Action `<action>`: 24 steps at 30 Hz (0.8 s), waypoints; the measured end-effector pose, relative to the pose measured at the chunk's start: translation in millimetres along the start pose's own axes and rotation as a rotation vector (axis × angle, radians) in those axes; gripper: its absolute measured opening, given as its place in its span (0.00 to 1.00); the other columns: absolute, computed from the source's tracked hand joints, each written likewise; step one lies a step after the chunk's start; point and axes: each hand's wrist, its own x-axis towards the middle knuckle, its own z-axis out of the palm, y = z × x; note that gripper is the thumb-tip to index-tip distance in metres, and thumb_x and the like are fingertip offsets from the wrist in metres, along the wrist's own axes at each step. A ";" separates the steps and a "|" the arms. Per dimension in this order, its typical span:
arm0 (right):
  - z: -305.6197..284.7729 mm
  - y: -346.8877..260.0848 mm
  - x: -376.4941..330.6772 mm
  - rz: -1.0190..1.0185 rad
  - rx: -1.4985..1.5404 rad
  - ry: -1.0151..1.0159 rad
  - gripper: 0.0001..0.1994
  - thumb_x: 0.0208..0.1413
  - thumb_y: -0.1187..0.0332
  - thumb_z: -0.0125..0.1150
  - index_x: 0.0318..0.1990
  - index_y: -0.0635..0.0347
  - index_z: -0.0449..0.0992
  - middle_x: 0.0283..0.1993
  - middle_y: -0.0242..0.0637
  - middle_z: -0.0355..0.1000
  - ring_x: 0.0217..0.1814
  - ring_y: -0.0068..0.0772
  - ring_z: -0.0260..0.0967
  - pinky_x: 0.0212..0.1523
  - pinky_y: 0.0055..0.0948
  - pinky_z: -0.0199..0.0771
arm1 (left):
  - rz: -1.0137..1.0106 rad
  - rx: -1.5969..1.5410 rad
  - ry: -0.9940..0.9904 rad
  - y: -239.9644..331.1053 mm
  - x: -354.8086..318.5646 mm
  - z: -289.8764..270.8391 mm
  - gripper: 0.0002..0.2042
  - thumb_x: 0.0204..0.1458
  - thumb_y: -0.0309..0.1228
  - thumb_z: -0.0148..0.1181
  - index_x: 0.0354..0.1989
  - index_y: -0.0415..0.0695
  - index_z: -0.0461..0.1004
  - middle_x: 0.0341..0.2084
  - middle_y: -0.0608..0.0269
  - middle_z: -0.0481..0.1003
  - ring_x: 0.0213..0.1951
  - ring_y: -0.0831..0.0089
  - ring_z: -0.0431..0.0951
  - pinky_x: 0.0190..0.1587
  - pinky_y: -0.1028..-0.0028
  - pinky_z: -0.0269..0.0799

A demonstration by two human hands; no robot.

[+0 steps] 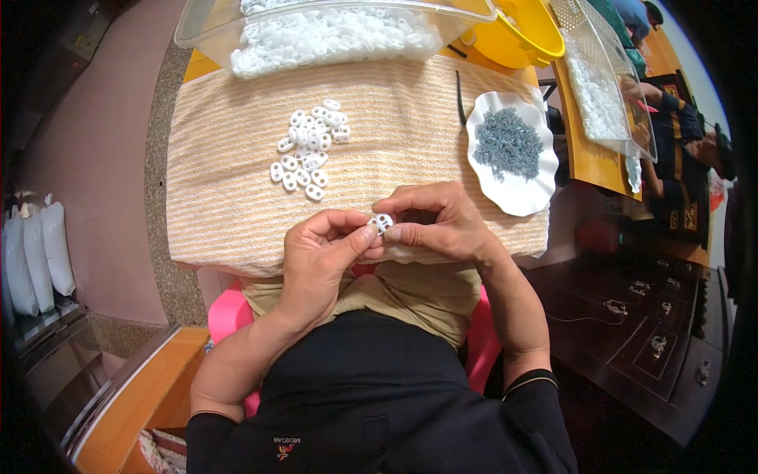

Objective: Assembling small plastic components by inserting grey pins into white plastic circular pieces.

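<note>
Between the fingertips of both hands is a small white plastic cord lock (384,222), oval with two holes. My left hand (320,246) pinches its left side between thumb and fingers. From the right, my right hand (444,221) grips it with thumb and forefinger. Beyond my left hand, a loose cluster of similar white cord locks (310,141) lies on a striped cloth (225,178). To the right, a wavy-edged white plate (519,204) holds a heap of tiny grey coils that look like springs (509,146). Whether a spring sits inside the held piece is hidden.
A clear bin (335,63) of white plastic parts stands at the far edge, beside a yellow basin (517,35). A thin black strip (460,99) lies left of the plate. At the right, other people work by another clear bin (600,95). White sacks (57,249) stand far left.
</note>
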 end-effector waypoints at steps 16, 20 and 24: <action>5.6 -3.4 -2.8 0.090 0.187 -0.021 0.12 0.55 0.78 0.61 0.47 0.70 0.75 0.40 0.38 0.77 0.43 0.22 0.73 0.45 0.22 0.74 | -0.062 -0.065 -0.057 1.5 0.7 -3.7 0.06 0.54 0.22 0.60 0.40 0.36 0.74 0.31 0.57 0.78 0.31 0.75 0.80 0.36 0.78 0.79; 6.4 -5.0 -3.4 0.058 0.151 -0.012 0.12 0.55 0.77 0.61 0.47 0.69 0.75 0.39 0.37 0.76 0.42 0.23 0.73 0.45 0.21 0.74 | -0.115 -0.126 -0.086 4.3 2.3 -3.2 0.06 0.54 0.22 0.60 0.40 0.39 0.73 0.33 0.58 0.78 0.32 0.75 0.80 0.36 0.78 0.79; 6.9 -3.8 -3.4 0.017 0.134 -0.017 0.13 0.53 0.76 0.63 0.46 0.69 0.76 0.39 0.38 0.74 0.43 0.26 0.70 0.44 0.23 0.69 | -0.096 -0.157 -0.152 3.9 4.4 -3.9 0.07 0.54 0.21 0.59 0.39 0.42 0.70 0.34 0.59 0.77 0.33 0.75 0.79 0.37 0.77 0.79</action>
